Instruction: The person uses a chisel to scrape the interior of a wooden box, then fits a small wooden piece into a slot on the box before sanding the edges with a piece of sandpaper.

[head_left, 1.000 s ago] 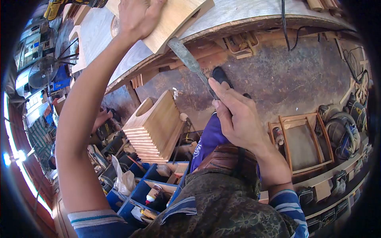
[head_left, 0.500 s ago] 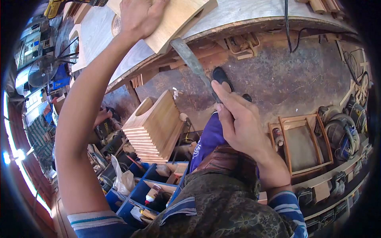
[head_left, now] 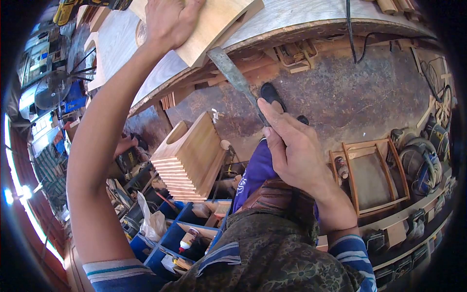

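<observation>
The file has slid slightly; its tip hides under the wooden piece.

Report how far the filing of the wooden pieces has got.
Done, seemingly: a stack of shaped boards stands beside the bench. In hand: the left hand presses one wooden piece on the workbench; the right hand works a file on its edge. Remaining count unclear.

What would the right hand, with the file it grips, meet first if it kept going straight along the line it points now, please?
Most likely the wooden board that the left hand presses on the workbench. The right hand aims the file up-left, its tip already at the board's overhanging edge, though depth is unclear.
</observation>
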